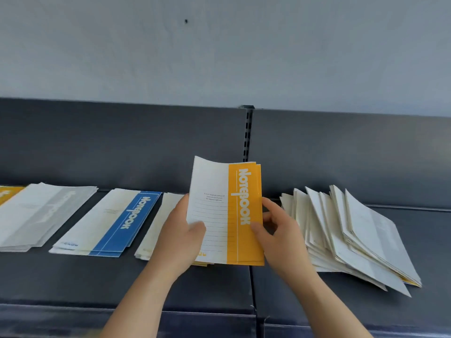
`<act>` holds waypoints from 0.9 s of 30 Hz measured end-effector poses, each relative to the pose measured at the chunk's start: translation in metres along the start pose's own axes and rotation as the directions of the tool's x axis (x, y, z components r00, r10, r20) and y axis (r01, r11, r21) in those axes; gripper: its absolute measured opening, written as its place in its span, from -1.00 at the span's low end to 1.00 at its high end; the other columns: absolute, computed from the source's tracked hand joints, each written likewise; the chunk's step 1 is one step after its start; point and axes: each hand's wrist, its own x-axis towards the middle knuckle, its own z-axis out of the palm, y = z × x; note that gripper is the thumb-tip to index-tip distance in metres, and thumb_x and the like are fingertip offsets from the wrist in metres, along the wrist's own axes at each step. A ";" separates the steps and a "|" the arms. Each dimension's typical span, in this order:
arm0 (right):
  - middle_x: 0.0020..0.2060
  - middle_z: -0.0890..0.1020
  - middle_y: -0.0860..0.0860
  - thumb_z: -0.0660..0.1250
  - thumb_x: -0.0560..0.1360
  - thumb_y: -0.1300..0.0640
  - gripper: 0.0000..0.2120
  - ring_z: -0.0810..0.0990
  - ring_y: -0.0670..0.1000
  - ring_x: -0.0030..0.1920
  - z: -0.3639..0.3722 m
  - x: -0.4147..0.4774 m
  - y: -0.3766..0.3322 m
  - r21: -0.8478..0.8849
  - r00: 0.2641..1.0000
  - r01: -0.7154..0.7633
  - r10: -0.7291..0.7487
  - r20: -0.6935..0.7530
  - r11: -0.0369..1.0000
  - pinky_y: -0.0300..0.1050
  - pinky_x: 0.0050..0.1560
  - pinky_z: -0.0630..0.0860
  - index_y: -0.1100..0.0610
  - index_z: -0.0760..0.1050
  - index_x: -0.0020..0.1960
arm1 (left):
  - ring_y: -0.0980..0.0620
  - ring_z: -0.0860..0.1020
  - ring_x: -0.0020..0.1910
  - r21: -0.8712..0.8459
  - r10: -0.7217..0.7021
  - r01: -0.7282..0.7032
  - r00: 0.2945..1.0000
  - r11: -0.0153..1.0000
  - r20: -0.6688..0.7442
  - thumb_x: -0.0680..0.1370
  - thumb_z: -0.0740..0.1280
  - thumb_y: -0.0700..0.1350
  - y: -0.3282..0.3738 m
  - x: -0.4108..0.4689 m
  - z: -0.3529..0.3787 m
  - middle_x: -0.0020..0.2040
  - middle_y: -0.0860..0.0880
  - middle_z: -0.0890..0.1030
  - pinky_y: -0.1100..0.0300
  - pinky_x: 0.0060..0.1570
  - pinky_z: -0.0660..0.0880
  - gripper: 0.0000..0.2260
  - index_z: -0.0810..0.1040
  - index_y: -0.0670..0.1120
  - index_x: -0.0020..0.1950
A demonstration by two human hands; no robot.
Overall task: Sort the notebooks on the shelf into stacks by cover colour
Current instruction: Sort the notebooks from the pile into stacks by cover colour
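Both hands hold a small bundle of yellow-and-white notebooks (229,206) upright above the middle of the dark shelf (73,276). My left hand (181,236) grips the bundle's left edge, thumb on the white cover. My right hand (278,230) pinches its yellow right edge. Under the bundle lies a low stack with pale covers (156,230), partly hidden. Left of it sits a blue-and-white stack (114,220), then a grey-and-white stack (39,215). A yellow cover (8,193) shows at the far left edge.
A fanned, untidy pile of notebooks lying face down (346,235) fills the right shelf section. A slotted upright (248,132) divides the dark back panel. The shelf's front lip (170,311) runs along the bottom, with a pale wall behind.
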 end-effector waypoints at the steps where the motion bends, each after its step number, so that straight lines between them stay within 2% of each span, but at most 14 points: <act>1: -0.17 0.62 -0.11 0.28 0.54 0.14 -0.64 0.61 -0.09 -0.11 0.012 0.001 -0.001 0.012 1.000 -0.013 0.013 0.004 1.000 -0.16 -0.12 0.61 -0.36 0.37 0.03 | 0.21 0.47 0.01 0.025 -0.002 0.003 1.000 1.000 -0.004 0.59 0.16 -0.23 -0.006 0.002 -0.010 0.08 0.28 0.47 0.41 -0.29 0.40 -0.61 0.33 0.30 0.15; 5: -0.12 0.62 -0.13 0.26 0.54 0.17 -0.66 0.60 -0.13 -0.08 0.055 0.008 -0.005 0.026 0.997 -0.078 0.077 0.014 0.997 -0.24 -0.11 0.57 -0.27 0.37 0.14 | 0.11 0.50 0.05 0.132 -0.012 0.019 0.999 0.991 -0.052 0.57 0.23 -0.20 -0.036 0.017 -0.041 0.19 0.09 0.47 0.33 -0.25 0.49 -0.64 0.35 0.28 0.16; 7: -0.09 0.61 -0.14 0.26 0.55 0.14 -0.67 0.60 -0.13 -0.06 0.072 0.013 -0.005 0.011 0.994 -0.112 0.112 0.014 0.994 -0.22 -0.09 0.58 -0.18 0.38 0.24 | 0.11 0.49 0.03 0.173 -0.004 0.015 0.998 0.985 -0.061 0.56 0.24 -0.20 -0.049 0.025 -0.050 0.17 0.07 0.47 0.33 -0.24 0.49 -0.66 0.39 0.22 0.20; 9: -0.07 0.60 -0.16 0.25 0.56 0.12 -0.70 0.60 -0.13 -0.05 0.086 0.018 -0.004 -0.018 0.991 -0.131 0.132 0.014 0.991 -0.26 -0.12 0.55 -0.14 0.39 0.24 | 0.13 0.48 0.00 0.212 0.004 0.008 0.998 0.977 -0.059 0.56 0.25 -0.19 -0.060 0.033 -0.056 0.15 0.06 0.47 0.35 -0.27 0.47 -0.68 0.40 0.18 0.21; 12: 0.01 0.55 -0.14 0.23 0.56 0.11 -0.74 0.55 -0.11 0.01 0.100 0.022 -0.003 -0.109 0.989 -0.147 0.148 0.005 0.983 -0.29 -0.10 0.47 -0.12 0.40 0.22 | 0.09 0.48 0.02 0.277 -0.002 0.016 0.999 0.961 -0.049 0.55 0.24 -0.18 -0.073 0.043 -0.060 0.14 0.04 0.45 0.29 -0.23 0.48 -0.70 0.41 0.12 0.23; 14: 0.08 0.50 -0.10 0.22 0.56 0.11 -0.72 0.50 -0.12 0.02 0.107 0.024 -0.001 -0.184 0.985 -0.168 0.173 0.008 0.968 -0.28 -0.06 0.42 -0.09 0.38 0.25 | 0.04 0.48 0.05 0.322 -0.012 0.025 0.999 0.946 -0.042 0.54 0.26 -0.17 -0.082 0.048 -0.060 0.13 0.01 0.45 0.15 -0.12 0.56 -0.73 0.42 0.08 0.21; 16: 0.12 0.46 -0.08 0.20 0.57 0.08 -0.70 0.48 -0.11 0.06 0.113 0.022 0.000 -0.248 0.979 -0.187 0.200 0.027 0.951 -0.24 0.00 0.44 -0.06 0.36 0.30 | -0.01 0.45 0.08 0.354 -0.028 0.037 0.999 0.935 -0.030 0.55 0.28 -0.14 -0.089 0.049 -0.059 0.10 -0.01 0.45 0.03 -0.09 0.60 -0.78 0.41 0.03 0.18; 19: 0.22 0.42 -0.03 0.18 0.59 0.05 -0.63 0.43 -0.04 0.21 0.117 0.019 -0.001 -0.349 0.977 -0.189 0.211 0.027 0.918 -0.21 0.16 0.42 0.03 0.31 0.38 | -0.01 0.41 0.15 0.406 -0.041 0.042 0.999 0.913 -0.011 0.57 0.28 -0.10 -0.095 0.046 -0.059 0.16 -0.03 0.44 0.08 0.02 0.57 -0.77 0.39 -0.02 0.21; 23: 0.36 0.36 -0.05 0.20 0.57 0.07 -0.59 0.33 -0.04 0.35 0.110 0.013 -0.006 -0.406 0.990 -0.129 0.139 -0.005 0.905 -0.25 0.26 0.28 0.08 0.32 0.41 | -0.02 0.34 0.27 0.519 0.017 0.005 0.999 0.855 -0.038 0.59 0.25 -0.04 -0.088 0.040 -0.062 0.30 -0.04 0.39 0.15 0.17 0.42 -0.67 0.34 -0.04 0.34; 25: 0.36 0.36 -0.10 0.21 0.58 0.07 -0.61 0.31 -0.08 0.36 0.099 0.007 -0.012 -0.405 0.996 -0.093 0.086 -0.035 0.909 -0.34 0.24 0.21 0.07 0.34 0.39 | -0.02 0.29 0.35 0.515 0.062 -0.029 0.997 0.857 -0.046 0.60 0.22 0.00 -0.075 0.035 -0.060 0.38 -0.03 0.33 0.14 0.24 0.37 -0.59 0.29 -0.04 0.43; 27: 0.39 0.34 -0.11 0.21 0.57 0.05 -0.59 0.29 -0.10 0.39 0.082 0.002 -0.016 -0.425 0.997 -0.060 0.034 -0.068 0.903 -0.33 0.29 0.18 0.06 0.33 0.41 | 0.01 0.27 0.38 0.460 0.128 -0.094 0.991 0.883 -0.043 0.60 0.20 0.01 -0.057 0.030 -0.055 0.41 0.01 0.32 0.16 0.28 0.34 -0.57 0.28 -0.03 0.45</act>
